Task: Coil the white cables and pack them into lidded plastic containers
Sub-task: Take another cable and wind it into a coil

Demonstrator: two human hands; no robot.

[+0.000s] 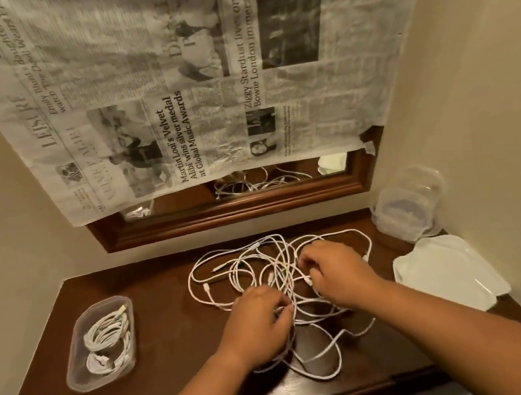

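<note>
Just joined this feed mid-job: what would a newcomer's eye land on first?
The tangle of loose white cables sprawled across the dark wooden table, with the left hand and right hand gripping strands in it. Then the clear rectangular plastic container at the table's left, holding coiled white cables, and the newspaper sheet over the wood-framed mirror.

White cables (279,274) sprawl tangled mid-table, coiled ones (107,332) fill the open left container (73,369), empty containers (408,206) sit nested far right.
</note>
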